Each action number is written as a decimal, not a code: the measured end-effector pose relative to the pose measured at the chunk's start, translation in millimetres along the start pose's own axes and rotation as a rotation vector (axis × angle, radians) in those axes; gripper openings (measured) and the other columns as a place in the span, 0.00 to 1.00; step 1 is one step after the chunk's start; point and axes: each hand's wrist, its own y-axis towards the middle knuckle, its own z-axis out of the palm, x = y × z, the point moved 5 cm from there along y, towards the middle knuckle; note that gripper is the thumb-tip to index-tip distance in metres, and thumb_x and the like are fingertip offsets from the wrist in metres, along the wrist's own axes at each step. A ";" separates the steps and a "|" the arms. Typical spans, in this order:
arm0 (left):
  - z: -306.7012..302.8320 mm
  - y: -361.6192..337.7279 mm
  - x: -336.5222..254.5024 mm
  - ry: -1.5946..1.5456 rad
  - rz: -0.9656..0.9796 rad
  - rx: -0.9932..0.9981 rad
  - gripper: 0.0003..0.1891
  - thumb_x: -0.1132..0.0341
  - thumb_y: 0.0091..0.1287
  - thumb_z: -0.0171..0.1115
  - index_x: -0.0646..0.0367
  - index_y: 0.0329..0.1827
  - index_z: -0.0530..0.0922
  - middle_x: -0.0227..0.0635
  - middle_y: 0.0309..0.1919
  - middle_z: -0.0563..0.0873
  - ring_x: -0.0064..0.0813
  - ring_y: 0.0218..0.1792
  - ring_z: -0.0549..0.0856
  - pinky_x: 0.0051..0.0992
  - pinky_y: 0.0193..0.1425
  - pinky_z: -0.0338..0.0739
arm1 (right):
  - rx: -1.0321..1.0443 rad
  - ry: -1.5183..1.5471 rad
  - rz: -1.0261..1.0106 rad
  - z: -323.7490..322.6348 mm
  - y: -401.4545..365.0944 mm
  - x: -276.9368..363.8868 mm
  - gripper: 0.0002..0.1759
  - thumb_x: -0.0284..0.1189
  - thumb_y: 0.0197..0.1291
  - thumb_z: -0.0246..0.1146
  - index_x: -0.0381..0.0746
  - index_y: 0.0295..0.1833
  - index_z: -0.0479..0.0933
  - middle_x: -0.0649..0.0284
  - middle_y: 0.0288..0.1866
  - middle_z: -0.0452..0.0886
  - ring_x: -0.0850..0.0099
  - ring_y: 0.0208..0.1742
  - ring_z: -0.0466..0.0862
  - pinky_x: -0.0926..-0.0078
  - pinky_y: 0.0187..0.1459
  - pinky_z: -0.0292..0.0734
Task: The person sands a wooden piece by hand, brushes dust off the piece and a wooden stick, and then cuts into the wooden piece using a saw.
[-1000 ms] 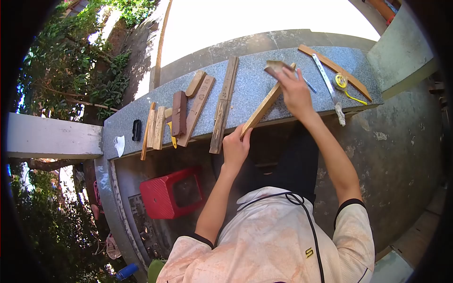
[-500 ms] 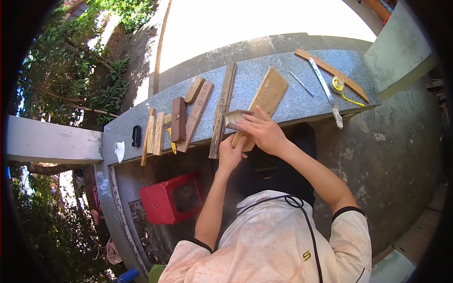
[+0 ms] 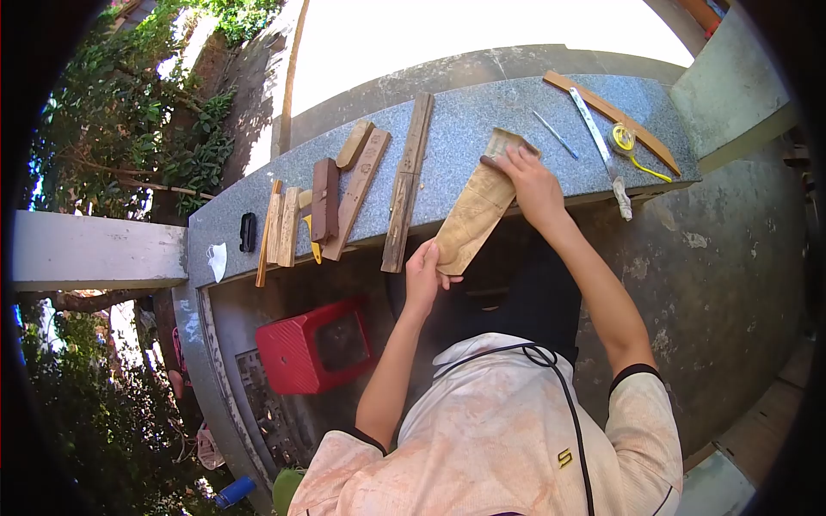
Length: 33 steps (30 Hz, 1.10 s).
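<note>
A flat wooden board (image 3: 476, 215) lies slanted over the front edge of the stone bench. My left hand (image 3: 422, 279) grips its near end, thumb on top and fingers curled below. Toward the far end, my right hand (image 3: 535, 185) presses a curled piece of sandpaper (image 3: 506, 140) against the board's upper face. The sandpaper's edges stick up beyond the fingers, and its middle is hidden under them. To the left of the board rests a long, dark weathered strip of wood (image 3: 407, 185).
Left on the bench are several wood pieces, a brown block (image 3: 325, 198), a yellow-handled brush (image 3: 313, 241), a black object (image 3: 248, 232) and a white mask (image 3: 217, 261). A pencil (image 3: 555, 135), steel ruler (image 3: 594, 129) and tape measure (image 3: 621, 138) lie right. A red stool (image 3: 292, 357) stands below.
My right hand has slid the sandpaper from near the board's close end up to its far end. My left hand still holds the near end.
</note>
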 end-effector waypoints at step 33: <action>-3.1 15.2 -10.6 0.088 0.041 -0.092 0.26 0.55 0.93 0.45 0.68 0.71 0.82 0.38 0.41 0.93 0.19 0.20 0.84 0.19 0.21 0.77 | 0.061 -0.010 -0.149 33.7 1.5 53.1 0.27 0.23 0.72 0.60 0.44 0.76 0.79 0.47 0.75 0.81 0.47 0.79 0.79 0.53 0.72 0.82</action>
